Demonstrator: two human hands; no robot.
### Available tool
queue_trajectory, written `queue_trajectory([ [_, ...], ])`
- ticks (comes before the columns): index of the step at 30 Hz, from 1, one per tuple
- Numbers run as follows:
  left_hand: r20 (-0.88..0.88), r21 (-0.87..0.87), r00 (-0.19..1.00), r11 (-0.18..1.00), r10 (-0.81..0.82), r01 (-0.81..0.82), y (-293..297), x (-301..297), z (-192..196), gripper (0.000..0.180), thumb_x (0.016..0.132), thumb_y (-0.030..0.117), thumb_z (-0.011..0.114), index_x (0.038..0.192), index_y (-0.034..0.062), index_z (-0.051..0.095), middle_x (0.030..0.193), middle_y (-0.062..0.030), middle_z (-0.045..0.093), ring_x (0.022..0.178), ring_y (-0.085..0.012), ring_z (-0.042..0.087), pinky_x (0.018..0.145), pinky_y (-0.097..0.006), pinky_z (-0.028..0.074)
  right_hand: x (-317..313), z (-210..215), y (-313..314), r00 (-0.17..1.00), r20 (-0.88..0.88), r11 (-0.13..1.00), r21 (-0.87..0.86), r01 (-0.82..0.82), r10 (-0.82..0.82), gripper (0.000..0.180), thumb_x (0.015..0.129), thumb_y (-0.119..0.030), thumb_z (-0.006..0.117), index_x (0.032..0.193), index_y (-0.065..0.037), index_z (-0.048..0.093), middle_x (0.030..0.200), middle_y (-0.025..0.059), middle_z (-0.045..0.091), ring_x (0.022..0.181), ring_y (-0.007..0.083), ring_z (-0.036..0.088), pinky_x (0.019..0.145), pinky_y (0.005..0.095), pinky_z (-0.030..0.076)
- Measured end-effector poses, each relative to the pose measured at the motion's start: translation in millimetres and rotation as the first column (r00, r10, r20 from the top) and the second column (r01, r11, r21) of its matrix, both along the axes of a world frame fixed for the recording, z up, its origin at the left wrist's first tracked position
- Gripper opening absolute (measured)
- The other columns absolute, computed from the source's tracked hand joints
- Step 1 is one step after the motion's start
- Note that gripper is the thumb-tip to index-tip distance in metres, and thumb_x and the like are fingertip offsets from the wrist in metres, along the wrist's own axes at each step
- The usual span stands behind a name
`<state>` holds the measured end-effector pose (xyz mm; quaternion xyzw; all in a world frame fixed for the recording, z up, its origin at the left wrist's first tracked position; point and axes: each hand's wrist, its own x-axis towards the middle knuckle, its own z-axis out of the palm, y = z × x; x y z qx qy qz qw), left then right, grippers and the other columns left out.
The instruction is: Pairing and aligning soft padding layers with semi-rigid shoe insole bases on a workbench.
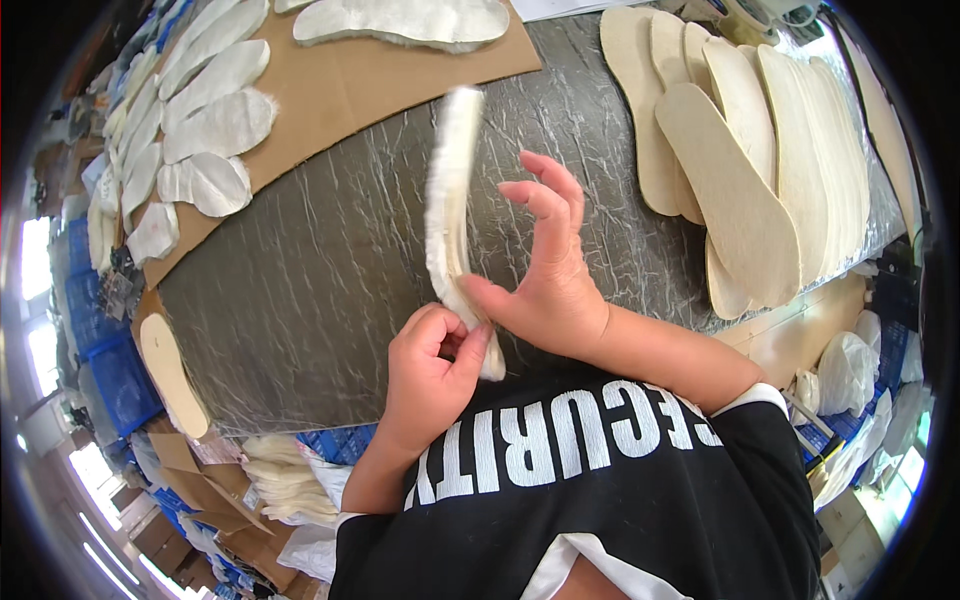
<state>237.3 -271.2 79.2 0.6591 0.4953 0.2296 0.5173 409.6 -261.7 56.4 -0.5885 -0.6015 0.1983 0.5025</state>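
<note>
A fluffy white shoe insole (pixel 452 190) stands on edge in front of me, seen side-on, with pale fleece along its left side. Its near end is pinched between the thumb and curled fingers of my left hand (pixel 425 365). My right hand (pixel 560 290) is at the insole's right side, its thumb touching the lower part. The other fingers of that hand are spread and bent in the air, apart from the insole.
Beige flat insoles (pixel 730 190) lie overlapped at the right of the dark, wrinkled table cover (pixel 300 300). White fleece insoles (pixel 215 125) rest on a cardboard sheet (pixel 400 85) at the back left. A single beige insole (pixel 172 375) lies at the table's left edge.
</note>
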Motion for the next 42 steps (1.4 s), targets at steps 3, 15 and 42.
queue_trajectory([
  [3, 0.059, 0.017, 0.998, 1.0, 0.012, -0.013, 1.0, 1.6, -0.2, 0.021, 0.089, 0.005, 0.067, 0.078, -0.0024, 0.05, 0.075, -0.006, 0.053, 0.061, -0.01, 0.051, 0.057, -0.024, 0.043, -2.6, -10.0, -1.4, 0.885, -0.453, 0.961, -0.178, -0.21, 0.11, 0.077, 0.075, -0.006, 0.076, 0.135, -0.005, 0.027, 0.135, 0.0188, 0.036, 0.128, 0.0287, 0.038, 0.104, 0.0405, 0.038],
  [15, 0.247, -0.259, 0.962, 0.964, 0.12, -0.054, -2.9, -9.8, -0.7, 0.01, 0.097, 0.006, 0.055, 0.089, 0.0011, 0.056, 0.084, 0.0019, 0.058, 0.076, -0.0031, 0.046, 0.07, -0.019, 0.039, 12.7, -24.1, -14.2, 0.296, -0.955, 0.636, -0.234, -0.735, -0.009, 0.046, 0.081, 0.004, 0.073, 0.119, -0.004, 0.048, 0.138, 0.0107, 0.041, 0.122, 0.0207, 0.051, 0.102, 0.0341, 0.046],
  [42, 0.246, -0.281, 0.967, 0.96, 0.061, 0.011, -3.7, -5.7, 5.3, 0.018, 0.092, 0.014, 0.068, 0.096, -0.0028, 0.063, 0.086, -0.0033, 0.065, 0.078, -0.0066, 0.058, 0.07, -0.024, 0.049, -0.2, -24.2, -23.0, 0.204, -0.971, 0.698, -0.059, -0.713, 0.126, 0.033, 0.088, -0.005, 0.069, 0.114, -0.006, 0.049, 0.112, 0.0065, 0.06, 0.105, 0.0131, 0.057, 0.092, 0.0294, 0.047],
])
